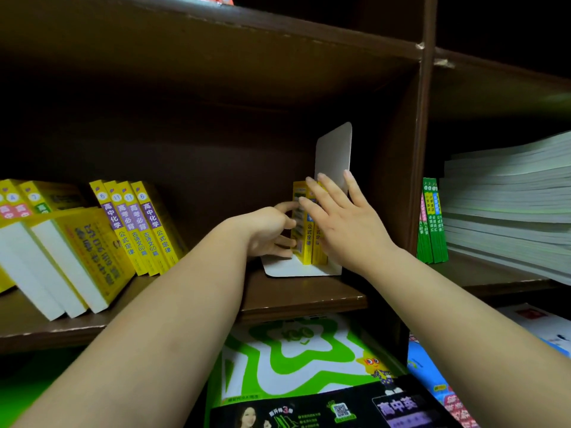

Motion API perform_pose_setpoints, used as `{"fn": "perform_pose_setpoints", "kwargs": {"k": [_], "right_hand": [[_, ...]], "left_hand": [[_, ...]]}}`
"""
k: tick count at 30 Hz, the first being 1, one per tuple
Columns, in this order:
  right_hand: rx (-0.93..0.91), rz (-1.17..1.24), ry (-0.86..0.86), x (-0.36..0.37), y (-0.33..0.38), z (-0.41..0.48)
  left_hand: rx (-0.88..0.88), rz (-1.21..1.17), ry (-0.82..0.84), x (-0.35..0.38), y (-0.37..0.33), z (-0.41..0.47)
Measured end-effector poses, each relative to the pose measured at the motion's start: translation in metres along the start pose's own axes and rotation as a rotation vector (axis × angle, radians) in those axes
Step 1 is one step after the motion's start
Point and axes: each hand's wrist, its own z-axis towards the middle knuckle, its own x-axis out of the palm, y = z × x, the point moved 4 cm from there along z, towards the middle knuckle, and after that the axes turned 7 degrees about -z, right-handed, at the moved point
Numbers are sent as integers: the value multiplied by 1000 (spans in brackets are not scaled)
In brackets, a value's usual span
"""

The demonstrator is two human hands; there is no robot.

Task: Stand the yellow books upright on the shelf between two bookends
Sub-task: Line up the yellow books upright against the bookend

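Two or three thin yellow books (306,233) stand upright on the brown shelf (302,293), against a white bookend (335,156) whose flat base lies under them. My left hand (272,231) presses on the left face of the outermost book. My right hand (343,223) lies flat with spread fingers over the spines and the bookend's right side. Further left, several more yellow books (139,227) lean to the left. I see only one bookend.
More yellow and white books (55,251) slump at the far left of the shelf. Green books (431,223) and a tall paper stack (506,205) fill the right compartment beyond the divider (423,149). Workbooks (296,359) lie on the shelf below.
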Motion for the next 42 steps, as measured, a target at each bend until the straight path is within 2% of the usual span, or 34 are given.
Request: {"fn": "perform_pose_setpoints", "kwargs": {"k": [3, 7, 11, 17, 20, 23, 25, 29, 32, 36, 38, 42], "right_hand": [[-63, 2, 124, 3, 4, 0], [28, -62, 71, 4, 5, -1], [1, 33, -17, -1, 8, 0], [22, 55, -44, -3, 12, -4], [26, 126, -89, -6, 10, -5], [54, 224, -94, -18, 9, -4], [129, 365, -84, -34, 8, 0], [281, 885, 47, -62, 24, 18], [328, 1189, 192, -79, 56, 37], [296, 1364, 410, -94, 106, 57], [310, 1403, 446, -98, 120, 65], [362, 1428, 487, -100, 137, 78]], "left_hand": [[-6, 16, -1, -2, 2, -3], [1, 34, -8, -1, 4, -5], [14, 57, -39, -1, 1, -8], [14, 65, -78, 1, -1, -13], [70, 124, -194, -9, -4, -17], [231, 289, -425, -28, -14, -37], [350, 313, -553, -40, -18, -64], [561, 352, -757, -65, -17, -136], [609, 415, -955, -97, -11, -183], [625, 501, -1149, -128, -2, -222], [557, 462, -1167, -136, 3, -227], [353, 295, -976, -141, 24, -217]]}}
